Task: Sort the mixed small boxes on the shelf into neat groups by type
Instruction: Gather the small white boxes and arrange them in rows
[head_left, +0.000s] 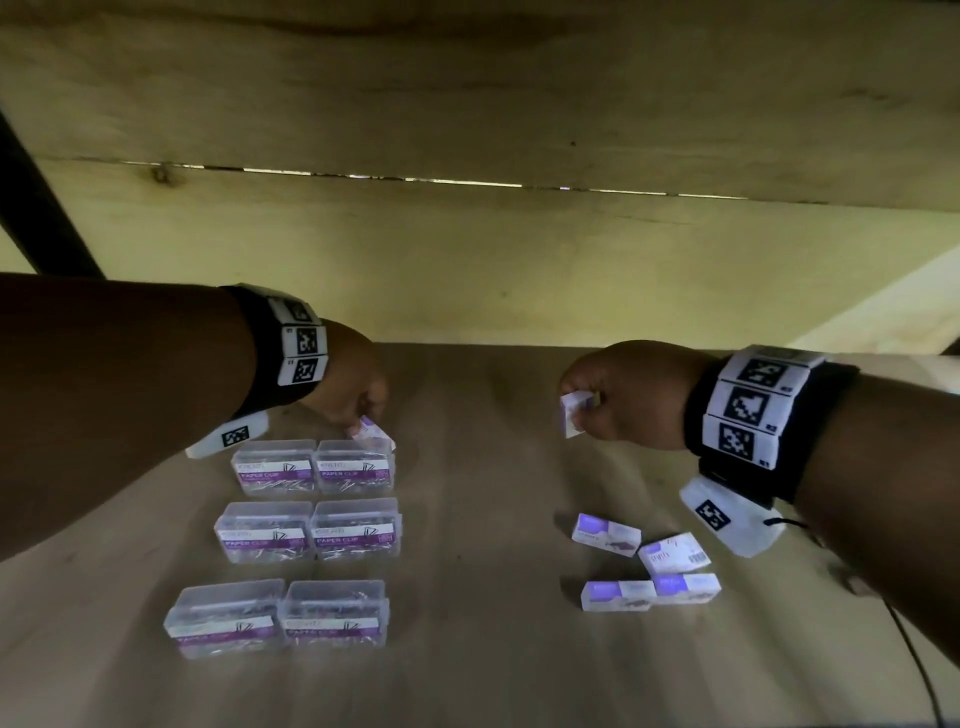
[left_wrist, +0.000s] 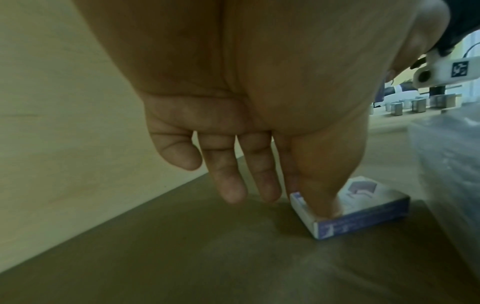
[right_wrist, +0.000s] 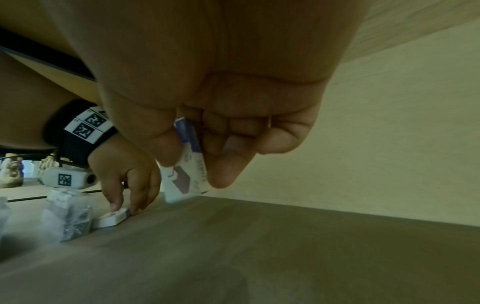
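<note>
Several clear plastic paper clip boxes (head_left: 310, 531) stand in two columns on the left of the wooden shelf (head_left: 478, 545). Behind them my left hand (head_left: 365, 422) pinches a small white and purple cardboard box (head_left: 373, 434) that lies flat on the shelf; the thumb (left_wrist: 323, 203) presses its top (left_wrist: 363, 195). My right hand (head_left: 581, 410) holds another small white and purple box (head_left: 573, 415) in the air above the shelf, gripped between thumb and curled fingers (right_wrist: 223, 164). Several more small boxes (head_left: 644, 566) lie loosely grouped at the right front.
The shelf's back wall (head_left: 519, 270) is close behind both hands, and an upper board (head_left: 467, 93) hangs overhead. A dark diagonal strut (head_left: 36, 208) crosses the far left. A thin black cable (head_left: 917, 670) trails along the right front of the shelf.
</note>
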